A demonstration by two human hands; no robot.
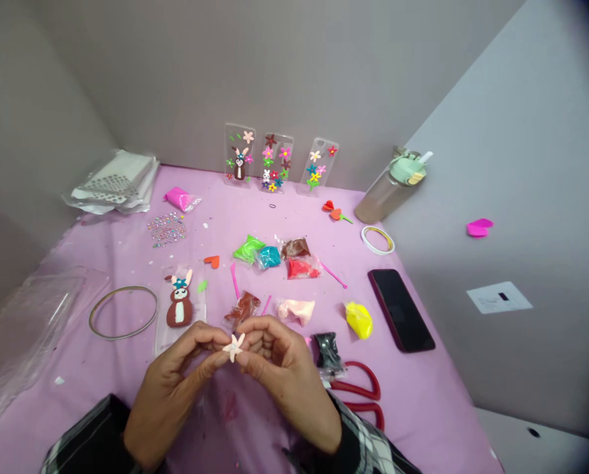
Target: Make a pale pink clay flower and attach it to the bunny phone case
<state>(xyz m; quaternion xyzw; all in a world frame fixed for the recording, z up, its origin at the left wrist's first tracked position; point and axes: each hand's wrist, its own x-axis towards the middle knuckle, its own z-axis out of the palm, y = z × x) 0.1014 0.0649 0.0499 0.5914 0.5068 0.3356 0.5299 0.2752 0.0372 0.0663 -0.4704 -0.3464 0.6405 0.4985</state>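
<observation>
Head view: a small pale cream clay flower (234, 347) is held up clear of a lilac-covered table (413, 408), pinched between the left hand (173, 395) and the right hand (284, 378). The fingers (214, 345) of both hands are closed in on it from opposite sides, gripping it around its middle, while its outer petals are left showing. Light fingertip pressure is called for with clay this soft, since thin petals are easily flattened or smudged; steadiness is helped by keeping the hands close together, as is shown here. Just beyond the hands, a clear phone case (180, 309) bearing a brown clay rabbit is laid flat on the table, and a bag of brown clay (242, 308) and a piece of peach clay (295, 311) are placed nearby. A bag of black clay (328, 349) is seen just beside the right hand, with red-handled scissors (358, 388) below it. A lump of yellow clay (358, 320) is placed further right.
</observation>
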